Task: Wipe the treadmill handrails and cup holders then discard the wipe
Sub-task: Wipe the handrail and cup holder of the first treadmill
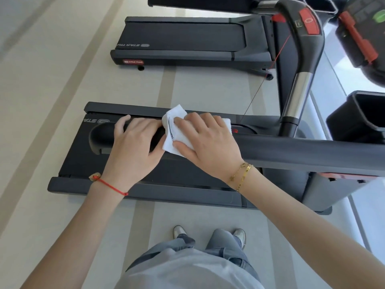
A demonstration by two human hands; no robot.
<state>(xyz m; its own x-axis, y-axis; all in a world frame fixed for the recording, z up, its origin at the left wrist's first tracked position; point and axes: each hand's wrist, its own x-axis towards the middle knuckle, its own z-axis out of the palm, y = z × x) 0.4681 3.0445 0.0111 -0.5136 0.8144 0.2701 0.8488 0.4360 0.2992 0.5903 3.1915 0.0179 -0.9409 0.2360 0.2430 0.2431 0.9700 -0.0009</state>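
A dark padded handrail [291, 150] runs from the right edge toward the middle, ending in a rounded tip at the left. My right hand [205, 140] grips a white wipe [176, 130] wrapped over the rail near its free end. My left hand [133, 140] curls round the rail's tip just left of the wipe. A black cup holder [362, 119] sits on the console at the far right. Below the rail lies the treadmill's belt and deck [145, 170].
A second treadmill [187, 38] stands beyond, across a strip of pale floor. A curved upright with a chrome section [298, 97] and red stop button [309, 21] rises at the upper right. My feet [208, 234] stand on the floor beside the near deck.
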